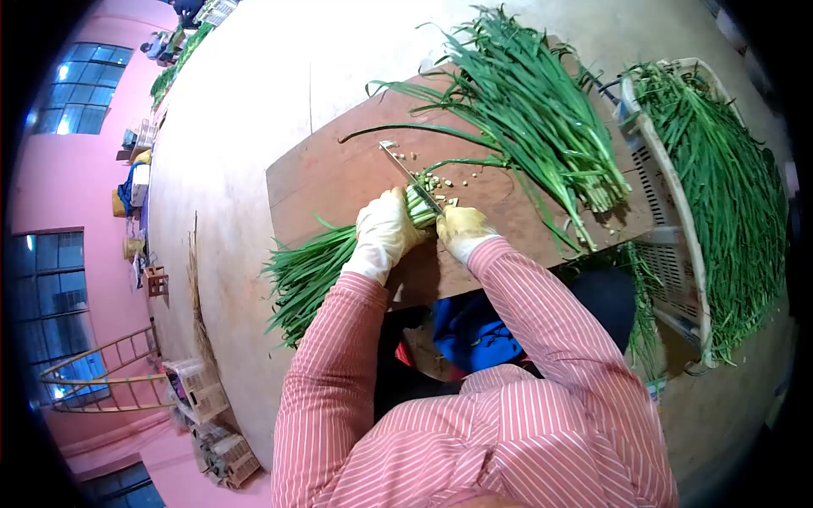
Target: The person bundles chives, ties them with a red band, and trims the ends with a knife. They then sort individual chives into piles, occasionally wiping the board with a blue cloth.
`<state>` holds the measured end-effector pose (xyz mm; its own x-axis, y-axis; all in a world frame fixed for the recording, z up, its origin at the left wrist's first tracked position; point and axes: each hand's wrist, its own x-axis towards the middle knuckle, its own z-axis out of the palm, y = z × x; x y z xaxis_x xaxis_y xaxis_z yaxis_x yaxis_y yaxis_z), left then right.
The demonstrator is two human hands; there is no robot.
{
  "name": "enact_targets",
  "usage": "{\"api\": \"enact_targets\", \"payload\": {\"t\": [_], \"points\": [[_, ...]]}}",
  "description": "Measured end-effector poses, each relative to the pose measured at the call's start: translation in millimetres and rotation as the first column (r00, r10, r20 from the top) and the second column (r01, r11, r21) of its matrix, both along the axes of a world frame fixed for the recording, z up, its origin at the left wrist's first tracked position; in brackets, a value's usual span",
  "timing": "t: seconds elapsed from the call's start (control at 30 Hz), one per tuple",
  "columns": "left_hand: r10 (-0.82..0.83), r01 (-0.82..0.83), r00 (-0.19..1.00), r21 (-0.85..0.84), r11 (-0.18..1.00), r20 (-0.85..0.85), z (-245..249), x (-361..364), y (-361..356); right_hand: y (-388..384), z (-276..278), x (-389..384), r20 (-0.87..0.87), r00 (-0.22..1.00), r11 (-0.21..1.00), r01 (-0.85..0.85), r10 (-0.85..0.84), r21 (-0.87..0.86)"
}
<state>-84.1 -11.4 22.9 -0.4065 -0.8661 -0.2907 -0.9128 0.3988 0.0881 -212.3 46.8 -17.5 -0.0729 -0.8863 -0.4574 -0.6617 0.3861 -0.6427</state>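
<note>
My left hand [385, 229], in a pale glove, is closed round a bundle of green stalks [318, 267] near its cut end. The leaves hang past the left edge of a brown board [322, 178]. In my gloved right hand [464, 229] is the handle end of a knife [412, 179]. Its blade points up and to the left, across the ends of the bundle. Short cut pieces [434, 182] lie just beyond the blade. A larger pile of green stalks [542, 110] rests on the board's far right part.
At the right stands a white crate [677, 212] heaped with greens [720, 203]. Blue cloth [474, 334] shows below the board. Along the left wall are a wooden ladder [110, 381], crates [199, 389] and a long broom [199, 296]. A person [155, 46] is far off at top left.
</note>
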Motion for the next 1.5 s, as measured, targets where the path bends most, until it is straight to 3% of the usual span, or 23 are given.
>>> {"api": "enact_targets", "payload": {"t": [0.13,0.23,0.3,0.37,0.63,0.87,0.97,1.03,1.07,1.17,1.23,1.3,1.37,1.43,1.5], "points": [[0.023,-0.024,1.0,0.057,0.998,0.019,7.9,-3.2,1.5,-1.8,3.1,-11.3,0.09,0.986,0.984,0.127,-0.138,0.125],[0.03,-0.03,0.999,0.054,0.998,0.016,6.7,-1.6,1.3,20.4,9.9,-23.3,0.042,0.952,0.952,0.3,-0.303,0.06],[0.019,-0.027,0.998,0.122,0.992,0.064,6.4,-0.1,-3.8,32.4,10.0,-23.5,0.058,0.957,0.958,0.283,-0.286,0.055],[-0.003,-0.007,0.992,0.08,0.997,0.127,11.1,-5.3,-4.6,40.4,24.7,-24.4,-0.034,0.989,0.99,0.141,-0.141,0.005],[-0.065,0.051,0.996,0.194,0.98,0.067,1.9,4.8,-28.9,33.2,21.7,-13.1,-0.032,0.999,0.999,0.036,-0.037,-0.033],[-0.006,-0.003,0.999,0.266,0.964,0.034,5.7,6.8,-32.0,-3.6,5.7,-9.4,-0.043,0.998,0.996,-0.049,0.052,0.071],[-0.029,0.017,0.996,0.15,0.988,0.08,8.0,-1.6,-18.3,-18.5,3.9,-19.8,0.043,0.999,0.996,0.0,-0.004,0.09],[0.077,-0.08,0.995,0.051,0.995,0.064,9.1,-7.3,1.2,-11.7,-1.5,-19.5,0.099,0.978,0.983,0.18,-0.181,0.024],[0.087,-0.09,0.994,0.056,0.994,0.063,9.9,-7.6,4.3,-6.3,-2.6,-18.0,-0.011,0.977,0.977,0.214,-0.214,-0.005],[0.043,-0.044,0.999,0.067,0.997,0.014,5.0,0.1,-0.4,21.9,6.6,-30.7,-0.004,0.988,0.987,0.154,-0.154,-0.043],[-0.09,0.097,0.988,0.05,0.994,-0.123,-2.2,10.9,-11.9,35.5,15.8,-30.8,-0.028,0.987,0.986,0.155,-0.156,-0.056],[-0.058,0.071,0.993,0.131,0.989,-0.098,2.6,5.8,-12.6,44.8,30.0,-31.4,-0.038,0.993,0.992,0.11,-0.113,-0.069],[0.021,-0.049,0.981,0.145,0.988,0.192,11.5,-12.3,-3.4,49.9,36.3,-28.8,-0.034,0.993,0.992,0.114,-0.115,-0.047],[0.033,-0.049,0.987,0.097,0.994,0.156,6.9,-14.7,12.6,55.5,37.3,-24.4,-0.036,0.997,0.997,0.073,-0.073,-0.004],[0.058,-0.034,0.983,-0.135,0.99,0.176,-5.1,-13.3,22.8,63.1,35.4,-16.6,-0.069,0.997,1.0,0.025,-0.024,0.01]]}}
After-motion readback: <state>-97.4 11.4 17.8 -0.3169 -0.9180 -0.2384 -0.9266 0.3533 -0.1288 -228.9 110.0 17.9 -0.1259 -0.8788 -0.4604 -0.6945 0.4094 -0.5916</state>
